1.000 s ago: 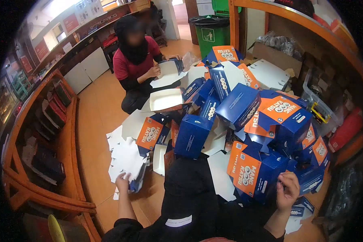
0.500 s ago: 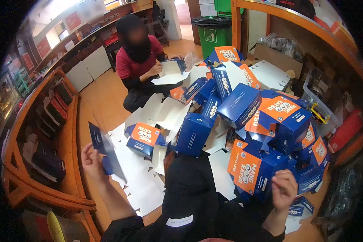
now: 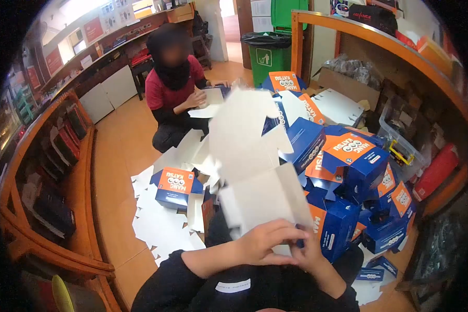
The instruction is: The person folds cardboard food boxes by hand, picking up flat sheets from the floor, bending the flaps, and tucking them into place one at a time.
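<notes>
A partly folded cardboard box (image 3: 260, 192) stands up in front of me, its plain white inside facing me and its far flap blurred by motion. My left hand (image 3: 265, 242) reaches across my lap and is closed on the box's near edge. Close beside it, my right hand (image 3: 311, 252) pinches the near right corner. Their fingertips nearly meet there, and the box hides part of them. On my left, a folded blue and orange box (image 3: 174, 187) rests on flat white cardboard sheets (image 3: 156, 226).
Blue and orange boxes (image 3: 356, 158) are heaped to my right. Opposite me, a person (image 3: 174, 78) sits on the floor handling another box. A wooden shelf (image 3: 83, 192) lines the left side. A green bin (image 3: 268, 57) stands behind the heap, near a clear plastic crate (image 3: 400, 130).
My hands were wide apart, the left holding a flat blue sheet and the right empty. Now both have come together at my lap on a box opened out with its white inside showing.
</notes>
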`<state>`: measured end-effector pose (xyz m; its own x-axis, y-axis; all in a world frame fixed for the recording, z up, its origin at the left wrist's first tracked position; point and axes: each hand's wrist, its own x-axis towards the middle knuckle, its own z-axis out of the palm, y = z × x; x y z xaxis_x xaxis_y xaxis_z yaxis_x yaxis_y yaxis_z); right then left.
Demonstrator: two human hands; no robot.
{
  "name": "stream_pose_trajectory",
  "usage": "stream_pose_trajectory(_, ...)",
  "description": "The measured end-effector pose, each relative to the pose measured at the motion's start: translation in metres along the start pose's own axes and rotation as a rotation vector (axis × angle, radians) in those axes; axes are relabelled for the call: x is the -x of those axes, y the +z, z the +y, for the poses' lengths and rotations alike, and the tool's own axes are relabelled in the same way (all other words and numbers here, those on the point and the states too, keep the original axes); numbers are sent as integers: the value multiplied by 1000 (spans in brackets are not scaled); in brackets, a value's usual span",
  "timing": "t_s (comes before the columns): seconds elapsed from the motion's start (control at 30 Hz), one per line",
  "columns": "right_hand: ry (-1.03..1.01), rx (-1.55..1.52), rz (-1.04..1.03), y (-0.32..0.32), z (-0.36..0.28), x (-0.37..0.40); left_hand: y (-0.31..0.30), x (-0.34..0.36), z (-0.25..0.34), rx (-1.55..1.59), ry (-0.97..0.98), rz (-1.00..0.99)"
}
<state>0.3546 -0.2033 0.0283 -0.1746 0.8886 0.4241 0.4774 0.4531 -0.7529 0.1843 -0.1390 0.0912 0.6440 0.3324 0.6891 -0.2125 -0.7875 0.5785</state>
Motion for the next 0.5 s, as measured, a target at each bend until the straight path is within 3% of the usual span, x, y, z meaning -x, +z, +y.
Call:
stream_pose_trajectory(0.03, 51, 0, 52, -6, 1, 4, 0, 0, -2, 63, -14, 23)
stream_pose_trajectory(0.13, 187, -334, 402, -18, 10, 17, -21, 9, -7, -238, 17, -285)
stream_pose_trajectory(0.17, 204, -343, 475, -29, 14, 21, -28, 13, -7, -309, -96, -460)
stream_pose_trajectory(0.2, 223, -352, 547, -40, 16, 24, -34, 17, -7, -358, -151, -494)
stream_pose_trajectory(0.3, 223, -953, 712, -64, 4, 20, -48, 24, -7, -522, -273, -588)
stream_pose_trajectory(0.4, 223, -1039, 632, -73, 0, 12, -43, 28, -21, -812, 99, -313)
stream_pose_trajectory(0.43, 215, -991, 647, -72, -3, 9, -40, 24, -18, -729, 133, -137)
stream_pose_trajectory(0.5, 200, -892, 679, -69, -9, 2, -49, 13, -16, -735, 139, -104)
